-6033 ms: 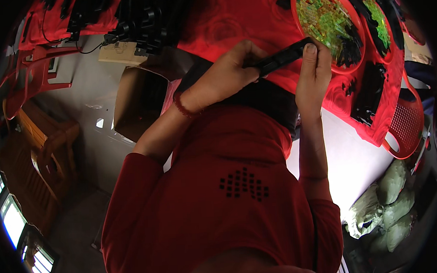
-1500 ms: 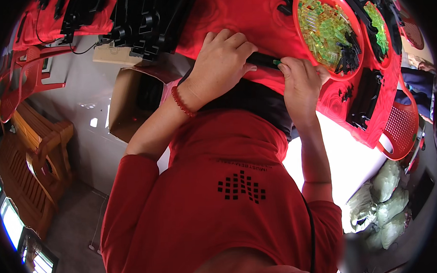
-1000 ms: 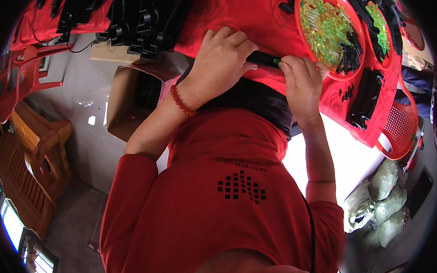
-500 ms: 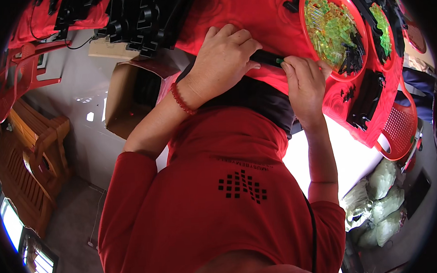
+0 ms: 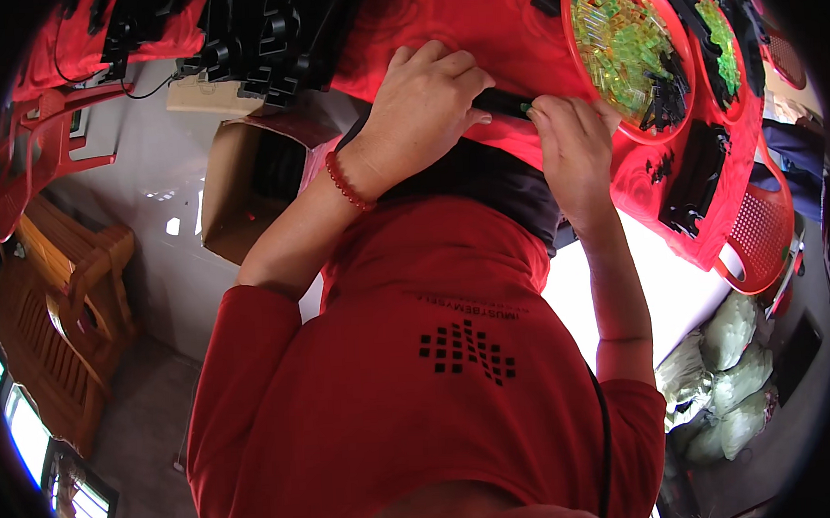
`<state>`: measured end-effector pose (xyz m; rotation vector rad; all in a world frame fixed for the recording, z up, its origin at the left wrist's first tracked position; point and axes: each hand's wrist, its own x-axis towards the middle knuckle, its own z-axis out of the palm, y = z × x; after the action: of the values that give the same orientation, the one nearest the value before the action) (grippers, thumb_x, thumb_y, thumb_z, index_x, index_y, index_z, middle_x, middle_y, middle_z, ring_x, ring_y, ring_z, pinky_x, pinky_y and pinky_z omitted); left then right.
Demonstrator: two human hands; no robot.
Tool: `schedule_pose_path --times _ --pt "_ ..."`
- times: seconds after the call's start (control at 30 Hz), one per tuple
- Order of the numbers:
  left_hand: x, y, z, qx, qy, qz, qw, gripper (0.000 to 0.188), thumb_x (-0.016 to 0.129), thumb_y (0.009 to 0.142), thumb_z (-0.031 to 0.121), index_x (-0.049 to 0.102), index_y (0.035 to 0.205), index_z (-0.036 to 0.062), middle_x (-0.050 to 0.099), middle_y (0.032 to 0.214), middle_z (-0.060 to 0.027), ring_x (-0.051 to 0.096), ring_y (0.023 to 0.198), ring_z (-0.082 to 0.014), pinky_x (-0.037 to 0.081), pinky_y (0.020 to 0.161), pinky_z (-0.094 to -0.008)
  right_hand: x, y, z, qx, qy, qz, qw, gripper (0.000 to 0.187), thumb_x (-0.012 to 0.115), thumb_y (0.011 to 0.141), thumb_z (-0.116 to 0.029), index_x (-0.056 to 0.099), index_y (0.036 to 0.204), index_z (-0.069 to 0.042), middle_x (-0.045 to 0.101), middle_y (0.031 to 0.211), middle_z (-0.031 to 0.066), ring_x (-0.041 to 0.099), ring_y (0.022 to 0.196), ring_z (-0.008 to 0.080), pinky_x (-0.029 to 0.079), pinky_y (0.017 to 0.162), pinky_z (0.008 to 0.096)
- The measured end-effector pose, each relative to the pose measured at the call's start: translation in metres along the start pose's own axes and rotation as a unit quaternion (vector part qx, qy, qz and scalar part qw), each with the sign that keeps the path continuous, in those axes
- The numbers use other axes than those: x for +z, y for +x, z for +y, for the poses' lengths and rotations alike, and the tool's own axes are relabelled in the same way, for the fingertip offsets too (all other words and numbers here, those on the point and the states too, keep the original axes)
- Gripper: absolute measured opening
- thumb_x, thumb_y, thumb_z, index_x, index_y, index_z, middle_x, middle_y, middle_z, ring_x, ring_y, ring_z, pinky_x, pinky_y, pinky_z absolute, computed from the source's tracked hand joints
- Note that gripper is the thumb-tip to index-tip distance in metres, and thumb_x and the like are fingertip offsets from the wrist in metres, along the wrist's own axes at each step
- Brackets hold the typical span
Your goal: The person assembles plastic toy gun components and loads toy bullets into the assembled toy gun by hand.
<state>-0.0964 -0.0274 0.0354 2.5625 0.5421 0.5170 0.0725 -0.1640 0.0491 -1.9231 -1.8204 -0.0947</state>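
A long, narrow black plastic part [image 5: 501, 102] lies across the near edge of the red-covered table [image 5: 479, 20]. My left hand [image 5: 427, 101], with a red bead bracelet on its wrist, is closed over the part's left portion and hides much of it. At the part's right end, my right hand [image 5: 577, 145] is closed in a pinch, thumb and forefinger against a small green piece [image 5: 525, 108]. Whether that piece sits inside the end cannot be made out. Just right of this hand stands a red basin [image 5: 692, 80] of yellow-green clear pieces [image 5: 623, 42] and small black pieces [image 5: 670, 100].
A second red basin [image 5: 739, 78] holds green pieces farther right. Black parts [image 5: 699, 182] lie at the table's right corner; more black parts [image 5: 271, 34] are heaped at upper left. Below them is an open cardboard box [image 5: 227, 188]. A red chair [image 5: 761, 235] and stuffed bags [image 5: 730, 375] stand at right.
My right hand has shifted slightly up and left, and its fingertips now cover more of the part's green-tipped end. My left hand keeps its hold. The whole view has moved a little.
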Motion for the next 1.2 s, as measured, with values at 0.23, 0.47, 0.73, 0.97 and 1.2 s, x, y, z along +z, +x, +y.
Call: schedule_pose_path --times 0.23,0.47,0.73,0.97,1.2 --pt "0.0 -0.002 0.001 0.01 0.023 0.016 1.0 0.038 0.079 0.073 0.021 0.068 0.108 0.0119 0.063 0.101 -0.0029 0.058 0.099 -0.0244 0.046 0.084 -0.0387 -0.018 0.001 0.001 0.07 0.037 -0.006 0.997 0.012 0.071 0.086 -0.01 0.065 0.096 -0.011 0.066 0.085 0.0013 0.061 0.08 0.017 0.035 0.087 0.0357" --pt "-0.011 -0.01 0.011 -0.014 0.032 0.014 0.999 0.036 0.078 0.074 0.018 0.066 0.106 0.0092 0.065 0.098 -0.0058 0.061 0.095 -0.0268 0.048 0.082 -0.039 -0.032 0.009 0.052 0.243 0.146 0.146 0.948 0.015 0.066 0.087 0.002 0.067 0.102 0.001 0.07 0.085 0.0104 0.065 0.072 0.0139 0.052 0.067 0.0282" --pt "-0.021 -0.023 0.029 -0.082 -0.051 0.042 0.994 0.036 0.079 0.076 0.017 0.065 0.107 0.0078 0.067 0.088 -0.0086 0.065 0.076 -0.0287 0.052 0.067 -0.0392 -0.033 0.013 0.063 0.121 -0.059 0.2 0.971 0.018 0.064 0.092 -0.01 0.069 0.106 -0.001 0.07 0.096 0.0129 0.068 0.084 0.0255 0.052 0.074 0.0353" --pt "-0.005 -0.027 0.047 -0.03 -0.103 0.123 0.987 0.037 0.079 0.075 0.015 0.064 0.108 0.0074 0.066 0.089 -0.0104 0.066 0.08 -0.03 0.053 0.068 -0.039 -0.048 0.01 -0.002 0.319 0.216 0.134 0.913 0.026 0.06 0.1 -0.023 0.068 0.104 0.001 0.066 0.083 0.0053 0.062 0.076 0.0108 0.051 0.072 0.0286" --pt "-0.016 -0.035 0.045 -0.246 -0.681 -0.131 0.677 0.048 0.056 0.101 0.037 0.058 0.129 -0.0021 0.068 0.108 -0.0078 0.061 0.088 -0.0091 0.05 0.077 -0.0249 -0.059 0.008 -0.01 0.295 0.213 0.142 0.921 0.027 0.059 0.1 -0.024 0.069 0.104 0.002 0.07 0.087 0.006 0.059 0.08 0.0089 0.048 0.074 0.0244"
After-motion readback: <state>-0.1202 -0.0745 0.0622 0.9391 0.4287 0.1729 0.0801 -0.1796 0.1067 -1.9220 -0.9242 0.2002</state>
